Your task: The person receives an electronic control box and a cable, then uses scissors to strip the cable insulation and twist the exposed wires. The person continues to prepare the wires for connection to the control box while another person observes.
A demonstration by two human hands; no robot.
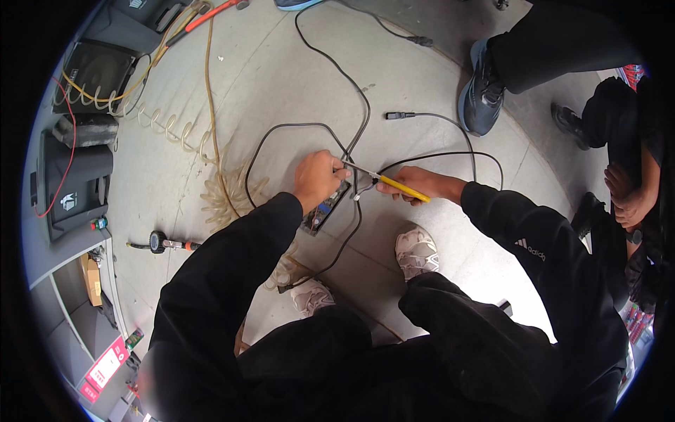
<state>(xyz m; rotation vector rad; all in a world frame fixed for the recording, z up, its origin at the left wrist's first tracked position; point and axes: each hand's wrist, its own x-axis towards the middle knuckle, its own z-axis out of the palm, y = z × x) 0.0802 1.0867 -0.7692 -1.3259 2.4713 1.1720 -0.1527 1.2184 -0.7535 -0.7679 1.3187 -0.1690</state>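
While I watched from afar through the head view, two bare hands in black sleeves worked close together over a pale floor (281,88). The left hand (318,177) had its fingers curled at the upper end of the board (322,213), near the tip of the yellow tool; I could not tell whether they gripped either one. The right hand (416,183) was clamped on the yellow tool (408,189), whose thin metal shaft slanted up and left toward the left fingers.

The board, a narrow circuit board with blue parts, lay tilted in view just below the left hand, beyond the wearer's light shoes (416,254). A small white plug (357,197) sat just to its right. Around the hands I saw a black cable (299,125) loop and cross; farther up lay a black plug (398,115).

Off to the left, I made out a clear coiled hose (169,128), a gauge (156,243) near the left sleeve and a red tool (204,22) by the grey cabinets (81,169). At upper right stood another person's dark shoe (483,91), and at the right edge I saw someone else's hands (635,207).
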